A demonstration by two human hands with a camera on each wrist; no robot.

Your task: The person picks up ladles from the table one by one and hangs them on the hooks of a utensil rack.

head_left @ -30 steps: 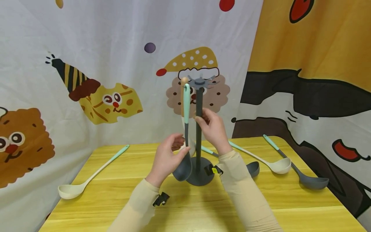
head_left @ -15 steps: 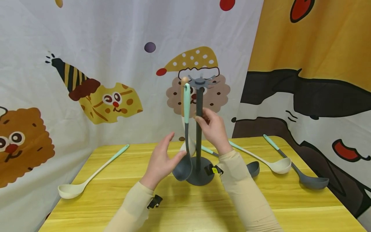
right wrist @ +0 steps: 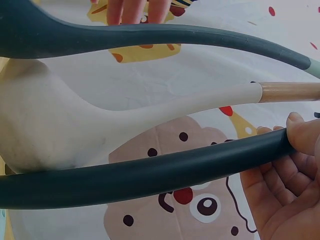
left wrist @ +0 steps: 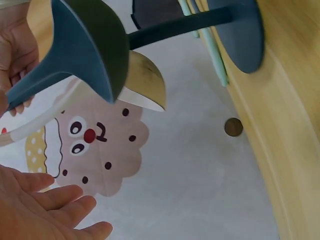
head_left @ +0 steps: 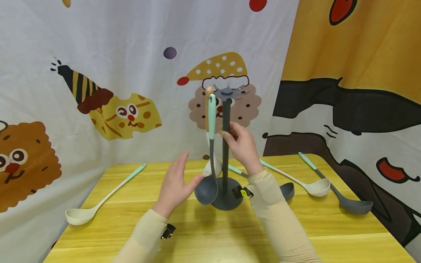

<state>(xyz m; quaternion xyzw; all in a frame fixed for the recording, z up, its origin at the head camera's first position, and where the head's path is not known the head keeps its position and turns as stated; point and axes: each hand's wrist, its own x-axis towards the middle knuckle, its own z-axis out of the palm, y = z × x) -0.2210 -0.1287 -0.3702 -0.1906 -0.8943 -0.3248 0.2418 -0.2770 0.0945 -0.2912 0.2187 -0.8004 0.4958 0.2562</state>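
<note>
A grey utensil stand point(head_left: 226, 113) with a round base and a pronged top stands on the table. My right hand point(head_left: 241, 146) grips its post between thumb and fingers, as the right wrist view point(right wrist: 285, 185) also shows. From the left side of the top hangs a dark grey ladle point(head_left: 212, 120) with a mint handle, bowl downward. Behind it hangs a white ladle point(right wrist: 55, 115) with a wooden handle, partly covered in the head view. My left hand point(head_left: 174, 186) is beside the dark bowl, fingers straight and holding nothing; whether the thumb touches the bowl I cannot tell.
On the wooden table point(head_left: 131, 226), a white ladle point(head_left: 80, 216) lies at the left. To the right lie another white ladle point(head_left: 317, 187), a grey ladle point(head_left: 356, 206), and a dark ladle point(head_left: 287, 191) partly hidden by my right arm. A printed cloth point(head_left: 131, 44) hangs behind.
My left hand has drawn back to the left from the dark ladle's shaft, its fingers straightening. The ladle stays hanging. My right hand keeps its hold on the post.
</note>
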